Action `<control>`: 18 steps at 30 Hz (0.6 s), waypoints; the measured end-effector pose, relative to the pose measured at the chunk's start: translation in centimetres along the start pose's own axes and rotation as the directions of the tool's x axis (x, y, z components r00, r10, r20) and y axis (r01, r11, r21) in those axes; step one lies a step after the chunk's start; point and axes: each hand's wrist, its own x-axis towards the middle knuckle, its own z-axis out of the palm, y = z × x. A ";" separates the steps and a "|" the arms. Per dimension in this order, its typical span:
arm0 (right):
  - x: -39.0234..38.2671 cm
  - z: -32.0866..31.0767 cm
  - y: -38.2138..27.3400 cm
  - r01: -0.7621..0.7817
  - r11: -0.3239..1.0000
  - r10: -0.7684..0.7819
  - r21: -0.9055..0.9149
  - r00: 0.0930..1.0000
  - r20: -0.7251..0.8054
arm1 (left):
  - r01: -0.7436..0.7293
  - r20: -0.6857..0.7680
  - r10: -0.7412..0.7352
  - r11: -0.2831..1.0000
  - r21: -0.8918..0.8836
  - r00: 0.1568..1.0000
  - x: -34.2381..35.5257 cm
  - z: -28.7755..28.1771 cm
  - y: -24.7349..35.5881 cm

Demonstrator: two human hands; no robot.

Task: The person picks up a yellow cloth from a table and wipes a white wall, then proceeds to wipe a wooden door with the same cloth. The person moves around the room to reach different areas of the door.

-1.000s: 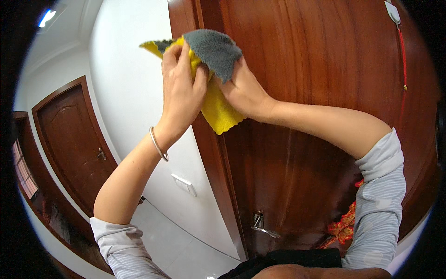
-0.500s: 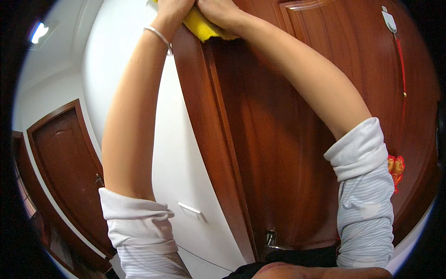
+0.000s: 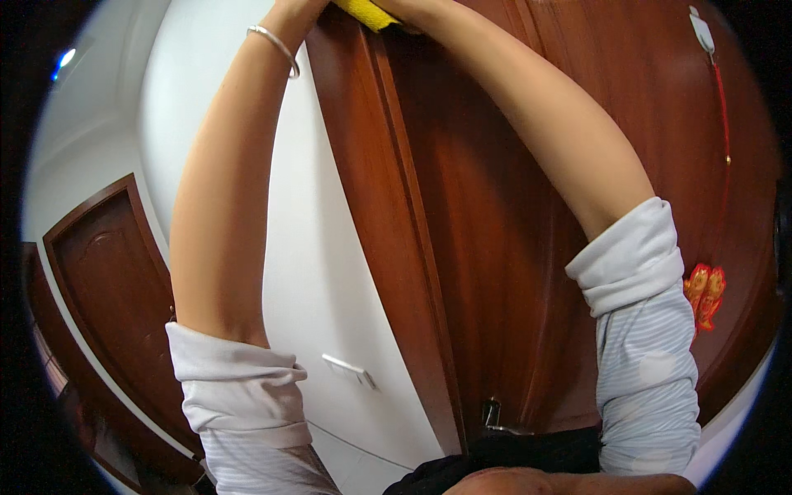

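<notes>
At top centre of frame, bright yellow cloth [image 3: 367, 11] pressed against dark wooden door [image 3: 528, 247]. Both hands cut off above the edge, so can't tell the grip.

2 bare forearms [image 3: 223, 190] raised overhead, sleeves rolled, hands cut off at frame top
</notes>
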 end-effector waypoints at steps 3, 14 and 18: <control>-5.1 -0.5 -0.3 -0.016 0.999 0.015 0.032 0.999 0.031 | -0.308 0.127 0.281 0.879 0.365 0.951 -6.0 -1.0 0.9; -18.1 -5.2 -6.7 -0.084 0.981 0.063 0.177 0.990 0.124 | 0.127 0.102 -0.128 0.992 0.017 0.987 -16.5 -6.1 13.8; -23.6 -6.6 -8.4 -0.154 0.969 0.136 0.192 0.985 0.104 | 0.197 0.088 -0.200 0.980 0.043 0.976 -21.7 -6.5 15.8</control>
